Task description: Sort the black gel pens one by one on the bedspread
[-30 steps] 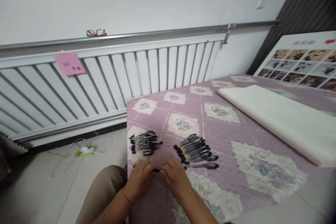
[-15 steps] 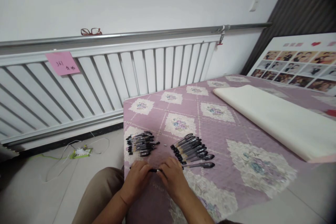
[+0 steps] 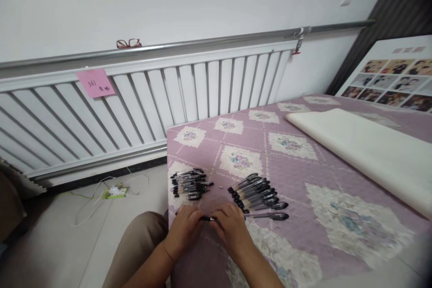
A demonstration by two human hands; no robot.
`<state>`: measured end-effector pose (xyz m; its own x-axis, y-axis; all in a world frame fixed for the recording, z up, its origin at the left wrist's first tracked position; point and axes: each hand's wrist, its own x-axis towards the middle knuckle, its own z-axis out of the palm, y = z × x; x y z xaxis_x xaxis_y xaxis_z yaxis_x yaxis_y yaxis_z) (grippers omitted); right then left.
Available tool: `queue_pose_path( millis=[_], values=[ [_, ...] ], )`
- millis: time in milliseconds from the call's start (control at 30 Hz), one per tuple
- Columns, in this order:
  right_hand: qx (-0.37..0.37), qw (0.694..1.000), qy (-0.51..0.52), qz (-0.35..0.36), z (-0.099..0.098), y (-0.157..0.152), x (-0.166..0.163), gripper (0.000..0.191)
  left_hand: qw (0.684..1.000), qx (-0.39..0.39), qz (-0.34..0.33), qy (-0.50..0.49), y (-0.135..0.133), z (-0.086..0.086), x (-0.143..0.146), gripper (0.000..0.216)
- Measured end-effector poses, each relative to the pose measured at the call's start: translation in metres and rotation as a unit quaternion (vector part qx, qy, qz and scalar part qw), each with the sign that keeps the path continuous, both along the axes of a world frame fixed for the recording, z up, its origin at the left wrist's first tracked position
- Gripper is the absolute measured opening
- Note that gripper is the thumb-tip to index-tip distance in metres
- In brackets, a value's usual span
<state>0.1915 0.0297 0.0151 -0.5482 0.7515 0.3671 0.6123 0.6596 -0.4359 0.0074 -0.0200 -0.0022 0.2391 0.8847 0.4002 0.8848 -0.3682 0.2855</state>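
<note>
- Slim black plastic pen, lower centre of the frame: bridges the gap between the hands, long axis running left to right across the picture, close to level.
- Bare left hand: fingers closed on the pen, covering most of it; a dark end pokes out on the far left side.
- Bare right hand: fingertips pinched at the pen's right end; exact finger placement hidden. Both hands touch it, neither nearer.
- Pose from where I stand: backs of hands up, forearms coming from the bottom edge, converging, wrists low over the purple floral quilted cloth.
- Around: heap of short black-and-clear pens above left hand; fanned row of long black-capped clear pens above right; lone clear black-capped pen just right of it.
</note>
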Motion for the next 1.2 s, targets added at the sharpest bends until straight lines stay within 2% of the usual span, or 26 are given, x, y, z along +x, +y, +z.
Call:
queue_pose_path(
  millis=[67,200,400,500,633,733,833,1067,1200],
  values=[
    [0.007,1.0,0.008,0.001,-0.0001,-0.0002,0.0001,0.018,1.0,-0.003,-0.001,0.0,-0.0001,0.0009,0.0003,0.012],
    [0.029,1.0,0.009,0.006,-0.0011,-0.0003,-0.0002,0.007,1.0,-0.003,-0.001,0.0,-0.0006,0.0016,0.0003,0.013],
    [0.029,1.0,0.011,-0.001,-0.0031,-0.0002,-0.0005,0.01,1.0,0.002,0.001,-0.009,-0.0003,-0.0002,-0.0002,0.012],
    [0.038,0.999,0.016,0.002,-0.004,-0.0002,-0.0007,0.004,1.0,0.007,-0.003,-0.007,0.0,-0.0005,-0.0003,0.012],
    [0.029,0.999,0.018,0.002,-0.0028,0.0,-0.0008,0.004,1.0,0.007,-0.005,-0.012,0.0003,0.0,-0.0003,0.011],
    [0.018,1.0,0.018,-0.002,-0.0014,-0.0001,-0.001,0.011,1.0,0.006,-0.006,-0.012,0.0002,0.002,0.0001,0.012],
    [0.014,1.0,0.011,0.001,-0.0013,-0.0001,-0.0012,0.008,1.0,-0.002,-0.005,-0.004,0.0001,0.0041,0.0008,0.013],
    [0.034,0.999,0.018,-0.004,-0.0021,-0.0007,-0.0015,0.012,1.0,0.0,-0.004,-0.003,0.0005,0.0009,0.0003,0.012],
    [0.006,1.0,0.007,-0.002,-0.0001,-0.0012,-0.0015,0.011,1.0,0.0,-0.003,-0.011,0.0002,0.0003,0.0,0.012]
  ],
)
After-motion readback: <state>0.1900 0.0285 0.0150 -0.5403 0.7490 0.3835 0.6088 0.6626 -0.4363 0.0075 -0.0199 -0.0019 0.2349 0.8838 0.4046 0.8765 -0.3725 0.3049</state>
